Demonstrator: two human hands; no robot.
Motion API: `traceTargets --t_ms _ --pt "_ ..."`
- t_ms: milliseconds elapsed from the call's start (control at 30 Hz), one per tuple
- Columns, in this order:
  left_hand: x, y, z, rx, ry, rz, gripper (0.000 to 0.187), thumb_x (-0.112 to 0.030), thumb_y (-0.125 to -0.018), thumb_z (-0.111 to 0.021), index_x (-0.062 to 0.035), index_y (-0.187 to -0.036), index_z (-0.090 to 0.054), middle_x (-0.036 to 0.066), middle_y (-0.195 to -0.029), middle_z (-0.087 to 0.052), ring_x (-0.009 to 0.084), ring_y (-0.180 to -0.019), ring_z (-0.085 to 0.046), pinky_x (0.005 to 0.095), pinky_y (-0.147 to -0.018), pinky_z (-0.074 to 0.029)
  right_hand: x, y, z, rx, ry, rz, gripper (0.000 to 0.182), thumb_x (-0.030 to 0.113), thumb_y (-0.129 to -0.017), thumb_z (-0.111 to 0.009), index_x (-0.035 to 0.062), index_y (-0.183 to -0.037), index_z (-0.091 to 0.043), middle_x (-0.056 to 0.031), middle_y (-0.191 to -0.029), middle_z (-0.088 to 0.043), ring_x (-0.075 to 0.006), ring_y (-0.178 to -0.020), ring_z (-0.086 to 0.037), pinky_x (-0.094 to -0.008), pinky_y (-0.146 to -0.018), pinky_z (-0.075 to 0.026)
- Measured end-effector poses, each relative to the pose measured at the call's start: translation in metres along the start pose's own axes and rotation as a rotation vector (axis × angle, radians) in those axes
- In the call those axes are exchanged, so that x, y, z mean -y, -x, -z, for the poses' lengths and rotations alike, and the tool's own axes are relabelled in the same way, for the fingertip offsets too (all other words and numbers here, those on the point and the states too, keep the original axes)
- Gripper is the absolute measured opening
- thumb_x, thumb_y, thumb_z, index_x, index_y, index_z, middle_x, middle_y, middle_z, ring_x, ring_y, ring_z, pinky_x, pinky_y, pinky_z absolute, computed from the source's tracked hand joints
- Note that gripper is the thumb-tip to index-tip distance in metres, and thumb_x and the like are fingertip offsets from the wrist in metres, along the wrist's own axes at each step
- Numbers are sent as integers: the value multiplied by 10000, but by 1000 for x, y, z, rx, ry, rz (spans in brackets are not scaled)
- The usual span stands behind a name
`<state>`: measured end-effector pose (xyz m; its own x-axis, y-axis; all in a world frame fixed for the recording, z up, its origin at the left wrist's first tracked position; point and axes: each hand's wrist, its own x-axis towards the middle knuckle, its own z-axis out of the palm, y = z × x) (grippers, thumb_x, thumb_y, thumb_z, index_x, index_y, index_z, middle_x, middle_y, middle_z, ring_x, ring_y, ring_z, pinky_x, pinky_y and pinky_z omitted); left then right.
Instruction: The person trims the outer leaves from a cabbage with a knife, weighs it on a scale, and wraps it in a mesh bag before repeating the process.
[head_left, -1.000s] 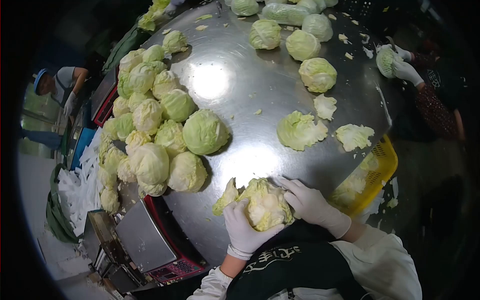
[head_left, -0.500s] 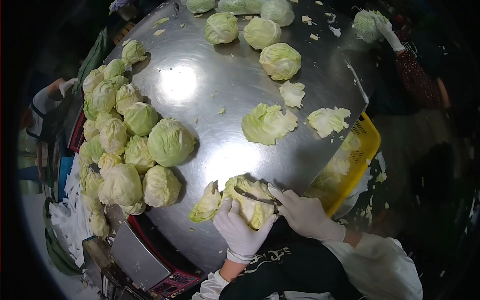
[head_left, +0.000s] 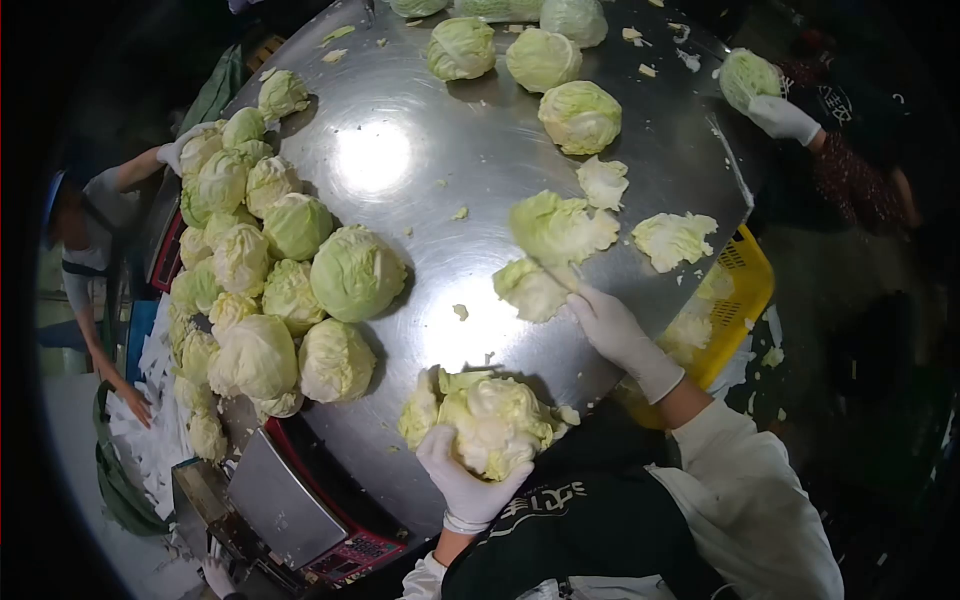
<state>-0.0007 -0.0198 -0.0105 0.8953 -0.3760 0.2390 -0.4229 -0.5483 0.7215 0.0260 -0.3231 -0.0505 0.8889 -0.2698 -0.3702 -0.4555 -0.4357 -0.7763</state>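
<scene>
My left hand (head_left: 472, 482), in a white glove, is wrapped round the lower left side of a partly trimmed cabbage (head_left: 500, 425) near the table's front edge. My right hand (head_left: 622, 338), also gloved, reaches out over the table to the right, its fingers closed. A thin, blurred knife (head_left: 564, 275) shows at its fingertips, beside a cut outer leaf (head_left: 532, 292). Just behind lies a larger loose leaf (head_left: 560, 228), and another leaf (head_left: 674, 241) is further right.
Many cabbages (head_left: 298, 226) are piled at the left of the metal table (head_left: 440, 150). A scale (head_left: 285, 510) is at lower left, a yellow crate (head_left: 748, 290) at right. Other people's gloved hands touch cabbages at upper right and upper left.
My right hand has moved from the cabbage up and away over the table, and a leaf now lies there. My left hand still holds the cabbage. At left, a co-worker's arm has reached the pile.
</scene>
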Motion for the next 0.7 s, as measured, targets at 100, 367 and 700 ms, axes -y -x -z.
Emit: traceTargets --t_ms 100,367,700 --pt "0 -1 6 -104 96 206 1123 -490 -577 -955 8 -1420 -405 174 -1273 -389 348 -1202 -424 470 -1050 -367 23 23 -2 11 -106 -46 661 338 -1029 -458 13 -1566 -252 -273 -1241 -644 -435 -1119 -632 -455 -949 -498" --pt "-24 -10 2 -8 -221 247 1214 -582 -554 -935 -29 -1489 -392 198 -1192 -368 386 -1137 -417 507 -990 -363 73 96 -28 265 79 267 603 305 -1047 -468 32 -1552 -287 -279 -1410 -524 -436 -1186 -604 -456 -956 -519" --pt "-27 -11 2 -37 -238 204 1189 -585 -587 -920 -32 -1497 -390 195 -1190 -367 383 -1138 -412 512 -994 -356 40 87 -39 201 -697 -148 395 282 -1017 -595 -32 -1257 -610 -133 -985 -699 -162 -956 -647 -333 -832 -527"
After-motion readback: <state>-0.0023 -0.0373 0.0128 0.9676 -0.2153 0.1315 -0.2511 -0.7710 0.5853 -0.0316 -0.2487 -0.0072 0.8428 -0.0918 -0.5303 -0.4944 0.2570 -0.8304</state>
